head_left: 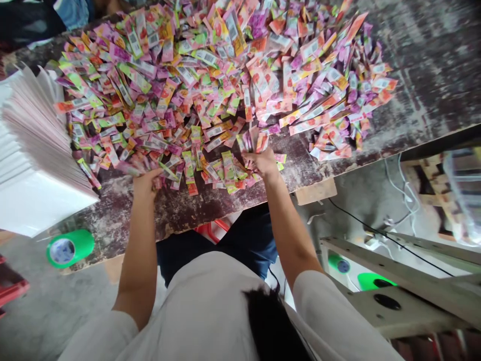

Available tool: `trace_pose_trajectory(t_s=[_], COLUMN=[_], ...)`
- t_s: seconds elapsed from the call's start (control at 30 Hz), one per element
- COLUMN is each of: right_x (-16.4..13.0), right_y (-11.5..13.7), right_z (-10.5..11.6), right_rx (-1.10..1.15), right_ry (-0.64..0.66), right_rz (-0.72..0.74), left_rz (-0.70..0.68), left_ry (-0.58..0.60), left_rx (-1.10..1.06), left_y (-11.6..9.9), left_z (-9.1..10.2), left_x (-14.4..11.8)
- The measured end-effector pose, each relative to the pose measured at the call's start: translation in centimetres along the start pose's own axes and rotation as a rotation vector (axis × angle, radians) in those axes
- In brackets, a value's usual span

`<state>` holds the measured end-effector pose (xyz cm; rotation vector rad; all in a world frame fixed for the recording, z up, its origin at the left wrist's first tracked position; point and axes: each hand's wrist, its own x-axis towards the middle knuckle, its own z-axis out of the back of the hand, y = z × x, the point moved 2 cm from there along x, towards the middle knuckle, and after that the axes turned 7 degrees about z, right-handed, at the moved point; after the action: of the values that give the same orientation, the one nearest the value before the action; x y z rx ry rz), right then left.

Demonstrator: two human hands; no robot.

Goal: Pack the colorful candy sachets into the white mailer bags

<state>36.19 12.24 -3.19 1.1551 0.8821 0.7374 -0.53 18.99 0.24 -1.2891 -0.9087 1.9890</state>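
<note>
A wide heap of small printed sachets [210, 95] in pink, green, orange and purple covers much of the worn dark table [176, 215]. My right hand [264, 163] is closed around a small bunch of sachets [253, 140], which stick up from its fingers. At the near left side of the heap, my left hand [146, 183] is curled closed on sachets [137, 165] smeared by motion. Between the two hands lie several loose sachets [227, 168] near the table's front edge.
A tall stack of white envelopes or bags [41, 185] stands at the left, beside a green tape roll [71, 248] near the table edge. At the lower right are a metal frame [406, 281], cables and more green rolls [340, 263]. Part of another person [75, 12] shows at the top left.
</note>
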Motion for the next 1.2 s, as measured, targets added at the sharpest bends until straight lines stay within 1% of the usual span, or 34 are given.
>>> trace_pose_trajectory(t_s=[0.07,0.13,0.2,0.27,0.3,0.37,0.43,0.47,0.57,0.63,0.7,0.77,0.83,0.9,0.93,1.0,1.07,1.1,1.13,1.17,1.2], right_x=[-1.0,-2.4,-3.9,-5.2,-5.8,-6.7,-7.5,-7.8,-8.4,-8.5,-8.3,-8.0,-7.8,-7.9,-8.1,-8.9,-10.0,-10.7,-11.3,-11.9,-12.5], right_y=[0.6,1.2,1.6,1.7,1.7,1.7,1.6,1.5,1.1,0.7,0.2,-0.2,-0.4,0.0,0.4,1.7,3.1,3.6,3.8,3.9,3.8], right_z=[1.1,1.5,1.0,-0.3,-1.1,-2.9,-4.6,-5.4,-6.9,-7.1,-6.6,-5.4,-3.9,-2.6,-2.2,-2.2,-3.2,-3.9,-4.7,-5.5,-6.2], right_rx=[0.067,0.092,0.082,0.012,-0.061,-0.267,-0.482,-0.563,-0.683,-0.683,-0.622,-0.511,-0.347,-0.148,-0.057,0.074,0.154,0.194,0.239,0.287,0.336], right_ry=[-0.036,-0.022,0.008,0.015,0.011,-0.007,-0.014,-0.013,-0.020,-0.029,-0.044,-0.088,-0.146,-0.149,-0.123,-0.014,0.142,0.214,0.271,0.306,0.317], right_rz=[-0.039,-0.106,-0.157,-0.157,-0.137,-0.075,-0.007,0.024,0.076,0.068,0.033,-0.010,-0.019,0.022,0.050,0.101,0.143,0.151,0.147,0.131,0.107], left_rz=[0.077,0.141,0.202,0.212,0.174,0.025,-0.126,-0.176,-0.236,-0.274,-0.295,-0.292,-0.287,-0.289,-0.278,-0.225,-0.197,-0.212,-0.244,-0.287,-0.329], left_ry=[0.116,0.215,0.254,0.238,0.219,0.154,0.071,0.034,-0.030,-0.040,-0.032,-0.018,0.016,0.099,0.158,0.323,0.497,0.554,0.585,0.584,0.560], left_rx=[-0.106,-0.192,-0.256,-0.251,-0.221,-0.130,-0.006,0.080,0.358,0.413,0.322,0.164,0.028,-0.044,-0.048,0.008,0.084,0.100,0.099,0.086,0.072], left_y=[-0.7,-0.9,-0.4,0.7,1.2,2.0,2.4,2.5,2.5,2.4,2.4,2.5,2.5,2.3,2.2,2.0,1.9,1.8,1.8,1.8,1.8], left_z=[1.2,1.6,0.9,-0.8,-1.8,-3.9,-5.7,-6.4,-7.9,-8.3,-8.2,-7.5,-6.3,-4.7,-4.1,-3.2,-3.3,-3.5,-3.8,-4.1,-4.4], left_x=[-1.0,-2.4,-3.8,-4.9,-5.2,-5.2,-4.7,-4.3,-3.3,-2.9,-2.9,-3.0,-3.3,-4.0,-4.5,-5.9,-7.7,-8.7,-9.6,-10.5,-11.2])
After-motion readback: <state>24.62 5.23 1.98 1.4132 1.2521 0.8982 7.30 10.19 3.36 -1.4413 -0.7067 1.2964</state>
